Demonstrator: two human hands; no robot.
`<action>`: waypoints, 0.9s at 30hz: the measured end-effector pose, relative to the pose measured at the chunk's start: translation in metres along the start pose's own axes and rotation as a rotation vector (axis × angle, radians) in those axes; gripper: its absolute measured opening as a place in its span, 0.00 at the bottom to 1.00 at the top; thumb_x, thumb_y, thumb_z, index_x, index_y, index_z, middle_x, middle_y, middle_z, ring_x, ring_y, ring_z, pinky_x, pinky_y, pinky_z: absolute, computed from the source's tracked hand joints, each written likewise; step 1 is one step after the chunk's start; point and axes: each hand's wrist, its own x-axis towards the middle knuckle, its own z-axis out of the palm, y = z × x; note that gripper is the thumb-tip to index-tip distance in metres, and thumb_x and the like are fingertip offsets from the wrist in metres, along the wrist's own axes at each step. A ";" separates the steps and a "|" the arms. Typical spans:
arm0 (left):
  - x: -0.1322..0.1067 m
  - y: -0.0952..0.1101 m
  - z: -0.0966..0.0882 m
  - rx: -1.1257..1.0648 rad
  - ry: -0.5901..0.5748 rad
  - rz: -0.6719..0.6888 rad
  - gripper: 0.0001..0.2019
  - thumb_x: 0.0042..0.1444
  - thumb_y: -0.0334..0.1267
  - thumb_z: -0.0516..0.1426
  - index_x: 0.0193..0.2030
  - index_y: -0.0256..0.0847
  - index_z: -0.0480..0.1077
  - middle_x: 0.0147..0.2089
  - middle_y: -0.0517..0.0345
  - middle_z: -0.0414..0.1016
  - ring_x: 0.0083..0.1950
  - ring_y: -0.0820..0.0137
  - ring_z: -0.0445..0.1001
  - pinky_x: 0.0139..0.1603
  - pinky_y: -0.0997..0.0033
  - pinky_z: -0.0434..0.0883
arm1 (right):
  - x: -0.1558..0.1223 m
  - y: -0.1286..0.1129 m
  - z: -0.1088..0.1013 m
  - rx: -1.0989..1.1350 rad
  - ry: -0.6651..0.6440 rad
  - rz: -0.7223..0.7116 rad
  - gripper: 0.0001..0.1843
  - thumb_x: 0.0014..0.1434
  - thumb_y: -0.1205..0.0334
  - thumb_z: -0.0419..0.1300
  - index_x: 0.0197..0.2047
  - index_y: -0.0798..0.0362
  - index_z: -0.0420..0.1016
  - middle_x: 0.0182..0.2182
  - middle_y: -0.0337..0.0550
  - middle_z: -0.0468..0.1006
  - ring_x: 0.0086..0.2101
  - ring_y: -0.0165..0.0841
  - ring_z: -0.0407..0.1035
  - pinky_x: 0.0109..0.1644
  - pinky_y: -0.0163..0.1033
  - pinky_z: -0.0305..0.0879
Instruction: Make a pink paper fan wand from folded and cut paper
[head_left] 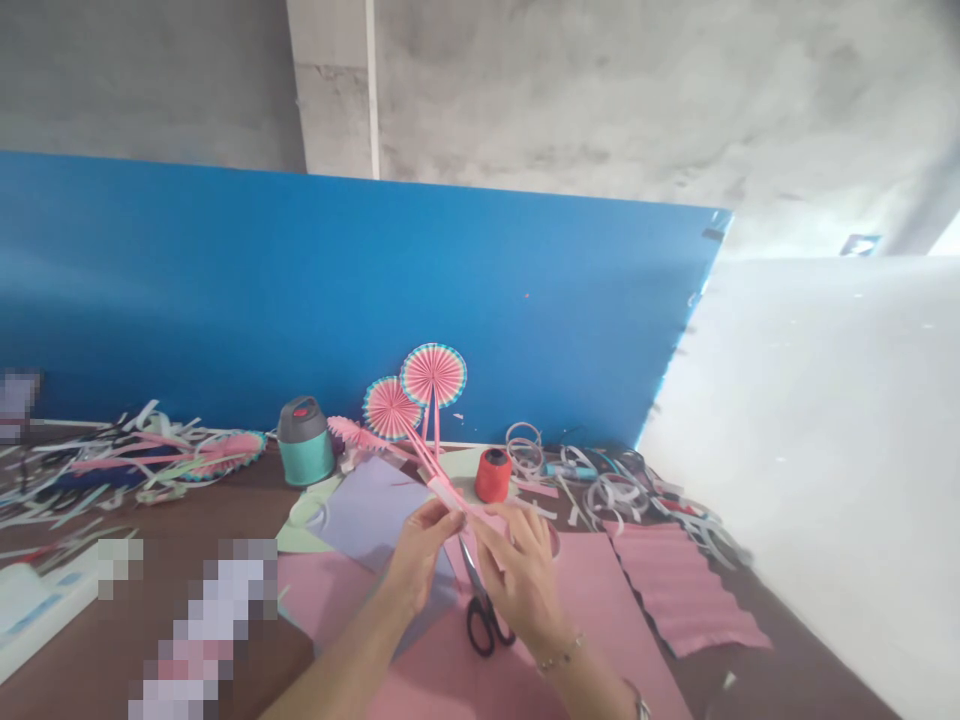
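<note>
My left hand and my right hand meet over the middle of the table, both with fingers pinched. Between them they hold a pink paper strip, whose far end points toward the fans; its exact folds are hard to make out. Black-handled scissors lie below the hands, partly covered by the right one. Under them spread pink paper sheets and a lilac sheet. Beyond stand round pleated paper fans, one upper and one lower, on pink strip handles.
A red thread spool stands just past my hands. To its left is a teal jar with a grey lid. Paper scraps clutter the back right, and more strips with another fan lie left. A blue partition rises behind.
</note>
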 end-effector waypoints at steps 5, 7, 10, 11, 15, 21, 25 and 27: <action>0.006 0.000 -0.005 -0.027 0.147 -0.013 0.12 0.42 0.40 0.68 0.34 0.37 0.79 0.35 0.54 0.80 0.38 0.67 0.74 0.46 0.68 0.68 | 0.006 0.005 0.000 0.038 -0.078 0.239 0.13 0.60 0.69 0.51 0.42 0.51 0.75 0.34 0.45 0.77 0.35 0.36 0.69 0.41 0.40 0.61; 0.011 0.001 -0.011 -0.097 0.251 0.007 0.13 0.38 0.40 0.70 0.31 0.37 0.78 0.33 0.55 0.79 0.36 0.69 0.74 0.44 0.69 0.69 | 0.007 0.009 0.001 0.010 -0.260 0.436 0.10 0.56 0.70 0.53 0.36 0.53 0.75 0.26 0.43 0.76 0.28 0.35 0.69 0.33 0.37 0.58; 0.018 0.005 -0.021 -0.178 0.359 0.050 0.16 0.34 0.41 0.71 0.30 0.37 0.77 0.33 0.57 0.78 0.36 0.70 0.74 0.43 0.69 0.69 | 0.005 0.008 -0.001 0.019 -0.588 0.603 0.07 0.48 0.72 0.57 0.29 0.53 0.75 0.22 0.43 0.76 0.24 0.35 0.69 0.27 0.35 0.51; 0.021 0.006 -0.024 -0.189 0.384 0.060 0.16 0.33 0.41 0.71 0.30 0.37 0.76 0.33 0.58 0.78 0.36 0.71 0.74 0.44 0.69 0.70 | 0.004 0.005 -0.003 0.041 -0.658 0.615 0.06 0.47 0.71 0.58 0.26 0.53 0.75 0.22 0.44 0.76 0.24 0.35 0.69 0.27 0.35 0.50; 0.024 0.009 -0.032 -0.194 0.464 0.094 0.16 0.34 0.41 0.71 0.30 0.38 0.75 0.30 0.62 0.75 0.33 0.73 0.73 0.42 0.70 0.70 | 0.002 -0.011 -0.011 -0.009 -0.841 0.575 0.07 0.39 0.69 0.61 0.27 0.54 0.75 0.25 0.49 0.79 0.26 0.38 0.71 0.26 0.36 0.48; 0.025 0.009 -0.035 -0.171 0.491 0.127 0.17 0.34 0.42 0.71 0.30 0.38 0.74 0.30 0.62 0.74 0.34 0.73 0.73 0.42 0.70 0.70 | -0.003 -0.009 -0.011 -0.150 -0.821 0.494 0.07 0.41 0.70 0.57 0.26 0.55 0.76 0.27 0.54 0.79 0.27 0.39 0.71 0.26 0.37 0.48; 0.027 0.009 -0.043 -0.178 0.516 0.153 0.17 0.34 0.42 0.71 0.30 0.38 0.74 0.31 0.63 0.74 0.35 0.74 0.73 0.43 0.71 0.70 | -0.001 0.007 -0.016 0.064 -0.802 0.622 0.11 0.31 0.74 0.57 0.21 0.52 0.74 0.21 0.43 0.76 0.23 0.33 0.67 0.23 0.34 0.49; 0.029 0.010 -0.047 -0.172 0.540 0.166 0.16 0.36 0.42 0.71 0.30 0.39 0.73 0.31 0.64 0.73 0.35 0.74 0.73 0.44 0.71 0.69 | 0.003 0.014 -0.020 0.215 -0.845 0.708 0.15 0.29 0.76 0.55 0.23 0.52 0.74 0.19 0.39 0.74 0.21 0.31 0.65 0.22 0.32 0.50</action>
